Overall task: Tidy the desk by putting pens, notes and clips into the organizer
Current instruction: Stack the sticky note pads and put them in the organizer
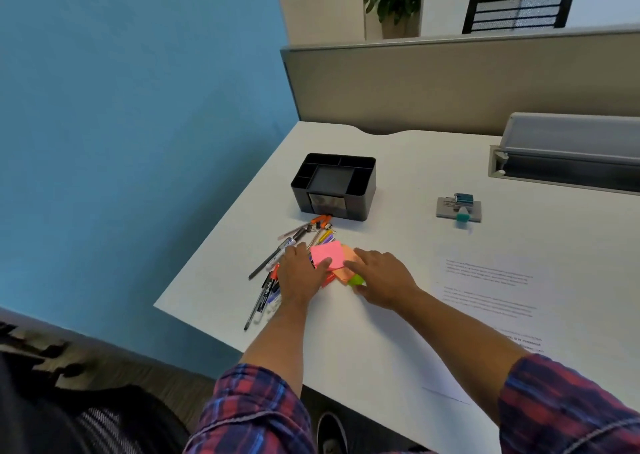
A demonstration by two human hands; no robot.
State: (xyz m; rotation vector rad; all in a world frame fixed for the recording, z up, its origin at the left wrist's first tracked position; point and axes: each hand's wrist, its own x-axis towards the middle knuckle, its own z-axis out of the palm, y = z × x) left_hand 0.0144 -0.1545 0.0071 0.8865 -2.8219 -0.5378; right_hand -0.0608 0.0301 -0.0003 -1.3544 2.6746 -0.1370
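Observation:
A black desk organizer (360, 190) with several empty compartments stands on the white desk (398, 173). In front of it lies a heap of pens and markers (268, 285) and binder clips (323, 225). Sticky note pads lie beside them: a pink pad (327, 252) on top, an orange pad (343, 275) under it, a green pad (356, 281) at the near edge. My left hand (299, 273) rests on the pens with its thumb on the pink pad. My right hand (382, 277) lies flat over the orange and green pads, fingers touching the pink pad's right edge.
Printed paper sheets (485, 301) lie to the right of my hands. A grey pad with a teal clip (459, 207) sits further back right. A grey cable tray (568, 155) runs along the partition. The desk's left edge drops off beside the pens.

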